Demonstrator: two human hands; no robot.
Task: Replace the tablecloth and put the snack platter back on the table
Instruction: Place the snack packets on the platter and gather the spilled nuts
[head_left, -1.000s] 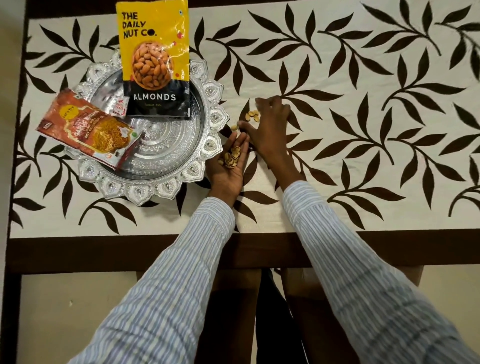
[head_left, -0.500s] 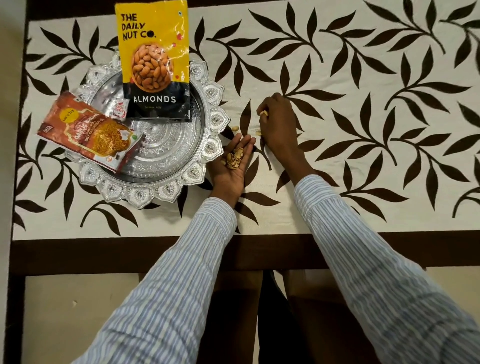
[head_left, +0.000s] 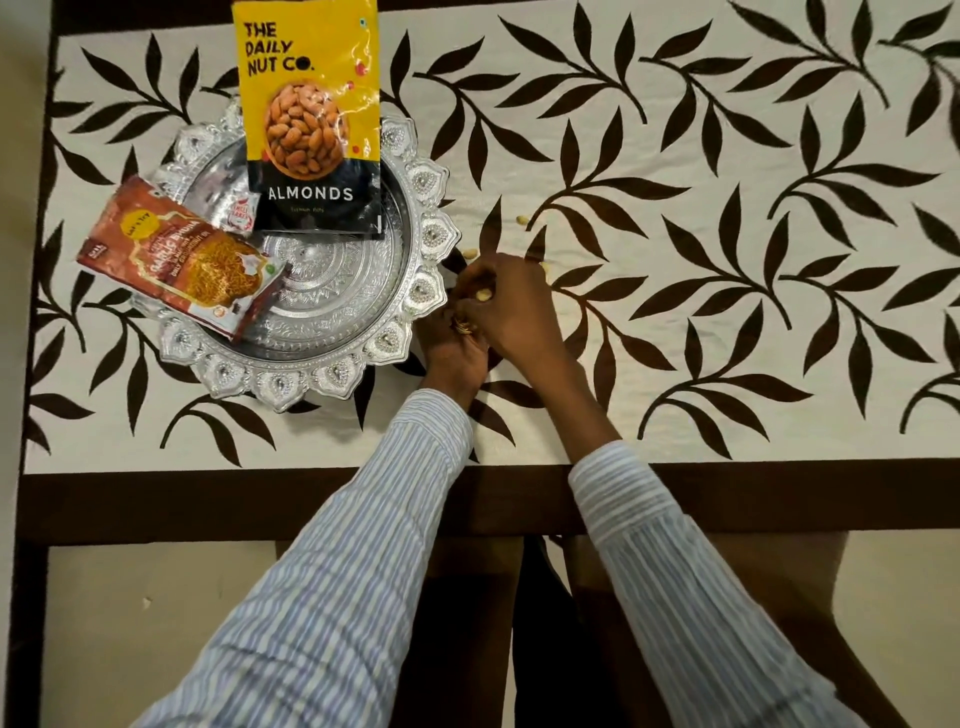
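Snack platter (head_left: 332, 332) on tablecloth (head_left: 675, 364) just left of fingers (head_left: 475, 288) pinching a nut (head_left: 484, 296)

Platter (head_left: 431, 244) on tablecloth (head_left: 675, 364); packets (head_left: 311, 119) on platter.

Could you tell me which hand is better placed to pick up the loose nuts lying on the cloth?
Right. The right hand is nearest the loose nuts on the tablecloth, while the left hand, palm up, cradles gathered ones.

Domestic setting, likely a home dining or living area. Evidence: counter covered by a leaf-patterned tablecloth (head_left: 675, 322), ornate silver snack platter (head_left: 332, 312), 2 retail snack packets (head_left: 311, 119), plain beige floor (head_left: 145, 623).
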